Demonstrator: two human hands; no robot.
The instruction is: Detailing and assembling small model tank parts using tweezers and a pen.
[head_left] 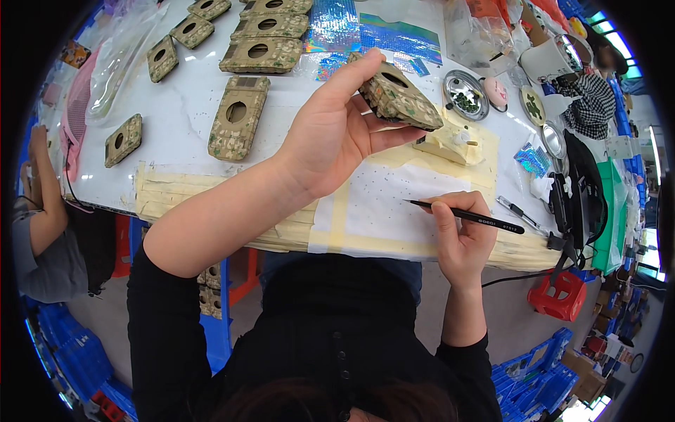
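My left hand (329, 130) is raised above the table, its fingers and thumb around a camouflage-painted model tank hull (408, 102). The hull is tilted, and a round dark hole shows in its top. Lower and to the right, my right hand (463, 239) grips pointed black tweezers (485, 219) much like a pen. Their tip points left, over a white paper sheet (380, 211) scattered with tiny dark specks, apart from the hull. Behind the tweezers sits a tape-covered block (453, 144).
More camouflage hulls (239, 118) stand at the back and left. A round metal dish (465, 95) holds small dark green bits. Shiny blue sheets (401, 35), a pen (519, 213), a black bag (587, 186) and a green tray (610, 218) lie around. Another person's arm (46, 190) is far left.
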